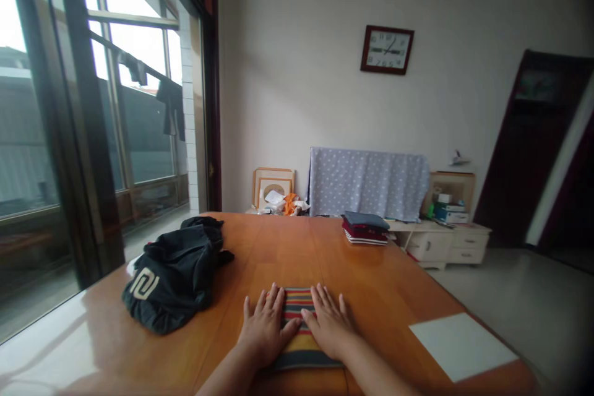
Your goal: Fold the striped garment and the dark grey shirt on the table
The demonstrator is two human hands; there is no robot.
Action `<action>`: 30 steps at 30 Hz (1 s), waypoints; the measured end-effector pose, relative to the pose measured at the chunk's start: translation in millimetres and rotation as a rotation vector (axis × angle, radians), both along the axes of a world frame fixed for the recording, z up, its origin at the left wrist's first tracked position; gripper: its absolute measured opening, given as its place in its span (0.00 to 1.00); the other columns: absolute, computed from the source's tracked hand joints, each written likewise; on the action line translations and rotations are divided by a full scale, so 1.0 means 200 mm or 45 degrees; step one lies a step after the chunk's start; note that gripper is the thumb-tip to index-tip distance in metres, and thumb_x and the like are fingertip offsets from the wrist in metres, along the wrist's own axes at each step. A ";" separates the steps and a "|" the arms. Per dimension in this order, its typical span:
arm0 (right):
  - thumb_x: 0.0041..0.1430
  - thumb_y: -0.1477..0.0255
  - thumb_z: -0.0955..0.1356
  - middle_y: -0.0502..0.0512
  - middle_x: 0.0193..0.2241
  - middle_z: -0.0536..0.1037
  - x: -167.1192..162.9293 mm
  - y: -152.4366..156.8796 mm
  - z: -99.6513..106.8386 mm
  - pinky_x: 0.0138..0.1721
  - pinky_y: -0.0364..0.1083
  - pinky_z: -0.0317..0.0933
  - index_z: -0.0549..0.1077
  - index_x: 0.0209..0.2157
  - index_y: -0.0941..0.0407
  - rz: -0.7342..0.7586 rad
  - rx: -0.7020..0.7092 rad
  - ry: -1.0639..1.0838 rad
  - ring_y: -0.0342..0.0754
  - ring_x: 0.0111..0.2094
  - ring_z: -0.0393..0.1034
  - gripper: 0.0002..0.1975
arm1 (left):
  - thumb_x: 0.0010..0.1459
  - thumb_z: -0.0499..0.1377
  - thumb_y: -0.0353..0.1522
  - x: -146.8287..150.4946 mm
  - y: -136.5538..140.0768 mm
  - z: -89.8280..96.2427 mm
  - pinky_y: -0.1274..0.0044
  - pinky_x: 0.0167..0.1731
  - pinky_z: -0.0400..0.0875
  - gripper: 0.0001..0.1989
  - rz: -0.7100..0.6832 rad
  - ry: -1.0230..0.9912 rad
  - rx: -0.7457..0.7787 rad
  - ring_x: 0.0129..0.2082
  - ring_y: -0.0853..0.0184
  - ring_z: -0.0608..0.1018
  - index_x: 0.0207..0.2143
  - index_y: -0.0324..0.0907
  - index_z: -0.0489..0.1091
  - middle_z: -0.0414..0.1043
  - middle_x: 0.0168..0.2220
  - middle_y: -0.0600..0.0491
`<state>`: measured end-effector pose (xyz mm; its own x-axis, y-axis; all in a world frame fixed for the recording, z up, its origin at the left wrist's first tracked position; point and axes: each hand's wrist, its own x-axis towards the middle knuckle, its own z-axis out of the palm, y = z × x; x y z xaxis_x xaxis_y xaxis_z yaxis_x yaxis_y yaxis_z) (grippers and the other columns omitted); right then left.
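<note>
While both hands lie flat w/ fingers spread, they press on a folded striped cloth (297,328) at the near-centre edge of the tabletop (288,253). Left hand (265,326) covers its left half, right hand (327,323) the right half, thumbs nearly touching over the middle; nothing pinched. Looks like the smoothing/flattening step on an already folded piece. Any lift from here would need fingers under an edge, as palms are only resting on top. Around: crumpled black garment (174,272) to the left, apart from the cloth; stack of folded clothes (365,228) at the far side; white sheet (461,345) near the right corner. Nothing lies btw the hands and those items.
</note>
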<state>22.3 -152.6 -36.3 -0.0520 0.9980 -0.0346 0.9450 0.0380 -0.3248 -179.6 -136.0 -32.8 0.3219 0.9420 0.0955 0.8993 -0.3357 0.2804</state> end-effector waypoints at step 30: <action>0.62 0.45 0.60 0.62 0.65 0.64 0.27 0.04 -0.13 0.66 0.51 0.51 0.66 0.63 0.59 -0.384 0.469 1.571 0.52 0.66 0.57 0.40 | 0.62 0.44 0.58 -0.05 0.06 0.04 0.49 0.66 0.36 0.39 0.075 -0.423 -0.145 0.72 0.50 0.48 0.69 0.49 0.55 0.45 0.72 0.48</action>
<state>75.4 -145.2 -62.3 0.3707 0.9167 0.1494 0.0253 0.1509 -0.9882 -189.3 -123.2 -25.1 0.2353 0.9687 0.0793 0.7696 -0.2355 0.5935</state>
